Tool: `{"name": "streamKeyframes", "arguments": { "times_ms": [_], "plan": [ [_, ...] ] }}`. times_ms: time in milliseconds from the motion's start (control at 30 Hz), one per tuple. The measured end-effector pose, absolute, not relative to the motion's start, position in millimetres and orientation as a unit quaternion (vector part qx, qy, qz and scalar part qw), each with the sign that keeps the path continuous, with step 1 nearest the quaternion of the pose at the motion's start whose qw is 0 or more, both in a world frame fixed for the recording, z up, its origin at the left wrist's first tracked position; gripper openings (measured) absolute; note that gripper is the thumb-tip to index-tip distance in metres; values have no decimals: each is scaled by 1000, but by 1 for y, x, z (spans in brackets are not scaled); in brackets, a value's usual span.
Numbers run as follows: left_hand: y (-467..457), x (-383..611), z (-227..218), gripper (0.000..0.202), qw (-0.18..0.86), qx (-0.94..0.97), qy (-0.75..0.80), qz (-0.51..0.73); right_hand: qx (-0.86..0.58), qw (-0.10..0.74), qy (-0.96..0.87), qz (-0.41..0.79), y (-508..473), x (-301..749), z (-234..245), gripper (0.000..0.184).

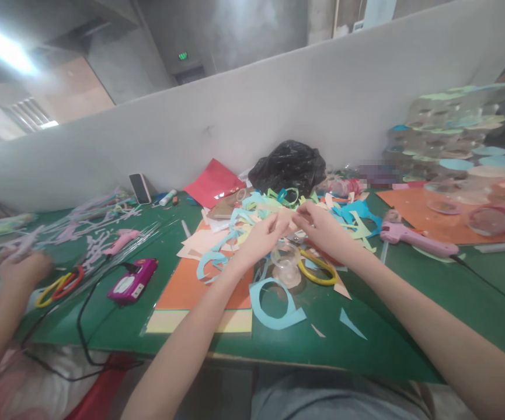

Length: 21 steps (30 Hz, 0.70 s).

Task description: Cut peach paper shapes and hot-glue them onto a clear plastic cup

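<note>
My left hand [266, 231] and my right hand [320, 226] nearly meet over a heap of cut paper scraps [252, 204]. Fingers on both are bent and drawn together at the tips. Pale peach paper shows around the fingertips, but whether they hold a piece of it is unclear. Below them stands a small clear plastic cup [286, 256]. Yellow-handled scissors [320, 271] lie beside the cup, close under my right hand, their blades partly hidden. Nearer to me is a light blue paper offcut [258, 315] with a round hole.
Orange paper [208, 291] lies left of centre. A magenta box [133, 282] with a cable sits further left, near a co-worker's hands [24, 265]. A pink glue gun [418, 238] rests at right. Behind are a black plastic bag [287, 166] and stacked clear cups [458, 128].
</note>
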State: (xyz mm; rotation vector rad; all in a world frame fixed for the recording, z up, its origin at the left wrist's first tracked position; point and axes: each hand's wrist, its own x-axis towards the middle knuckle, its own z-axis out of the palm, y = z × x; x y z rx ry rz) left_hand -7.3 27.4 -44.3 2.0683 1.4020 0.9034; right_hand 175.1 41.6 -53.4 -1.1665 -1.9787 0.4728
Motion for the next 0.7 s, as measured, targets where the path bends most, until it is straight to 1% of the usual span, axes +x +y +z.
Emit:
{"name": "streamKeyframes", "arguments": {
  "times_ms": [200,333,433,700],
  "plan": [
    [27,-10,-41,27,247,758,496,343,-476,403,-755,202,38,171,-53,24],
    [27,-10,-40,23,248,762,485,350,-459,398,-771,191,36,170,-50,17],
    [27,-9,-38,21,251,765,483,344,-451,387,-784,177,35,170,-48,19],
    [26,-9,-35,35,276,775,463,329,-455,395,-780,170,35,170,-48,26]
  ]
}}
